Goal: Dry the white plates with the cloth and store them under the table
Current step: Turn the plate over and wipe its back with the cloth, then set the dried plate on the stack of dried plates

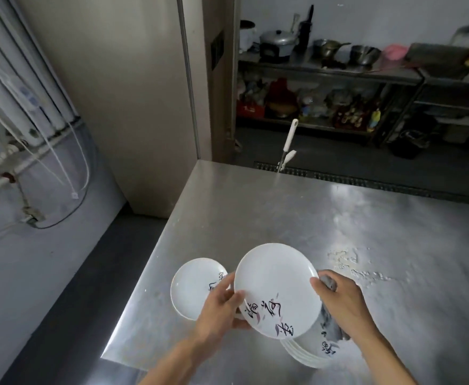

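Head view: a single downward look at a steel worktop (pixel 338 218) with two bare hands at its near edge.
Held plate (pixel 277 284): white, with black brush lettering on its lower half; raised above the worktop and tilted, face towards the camera, between the two hands.
Left hand (pixel 222 307): fingers grasping the left rim of the held plate, thumb on the face and the other fingers behind.
Right hand (pixel 341 298): fingers clenched round a grey cloth (pixel 330 320), which lies against the right rim and back of the held plate; the thumb tip rests on the rim.
Plate stack (pixel 308 354): white plates piled flat on the worktop, directly beneath the held plate and the cloth.
Side plate (pixel 194 284): white and lettered, flat on the worktop just left of the held plate, its right edge hidden by the left hand.
Residue (pixel 350 262): pale specks on the worktop beyond the right hand.
White handle (pixel 290 137): upright at the far edge of the worktop.
Shelving (pixel 338 70): metal racks along the far wall, carrying pots and bowls.
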